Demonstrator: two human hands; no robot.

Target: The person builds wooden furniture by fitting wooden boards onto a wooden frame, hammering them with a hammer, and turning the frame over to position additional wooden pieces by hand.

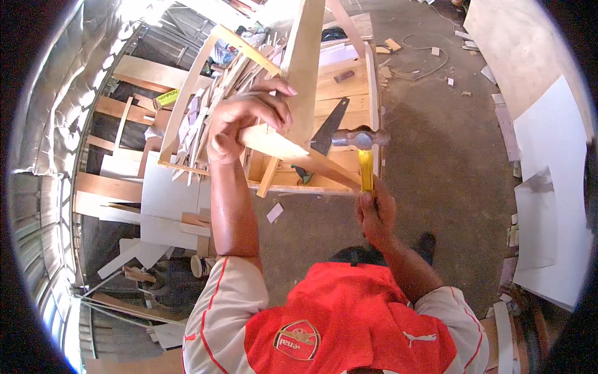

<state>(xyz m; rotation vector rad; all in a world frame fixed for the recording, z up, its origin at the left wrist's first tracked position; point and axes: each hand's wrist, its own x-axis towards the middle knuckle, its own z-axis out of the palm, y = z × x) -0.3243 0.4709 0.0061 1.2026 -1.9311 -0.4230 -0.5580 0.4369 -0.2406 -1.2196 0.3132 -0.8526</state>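
My left hand [252, 118] curls around the near end of a pale wooden piece [274, 142], its fingers bent over the top. This piece slants down to the right and meets a tall upright board [303, 68]. In my right hand [376, 215] is a hammer [366, 165] with a yellow handle, gripped low, its metal head up and right of the wood. Behind them, a handsaw [330, 128] with a dark blade lies on a wooden bench top [324, 81]. Whether a nail is between my left fingers cannot be seen.
Wood offcuts [218, 93] are heaped left of the bench. Large white sheets [548, 187] and a plywood panel [523, 56] stand on the right. A cable [430, 71] and scraps lie on the floor. Boards [112, 187] line the corrugated wall at left.
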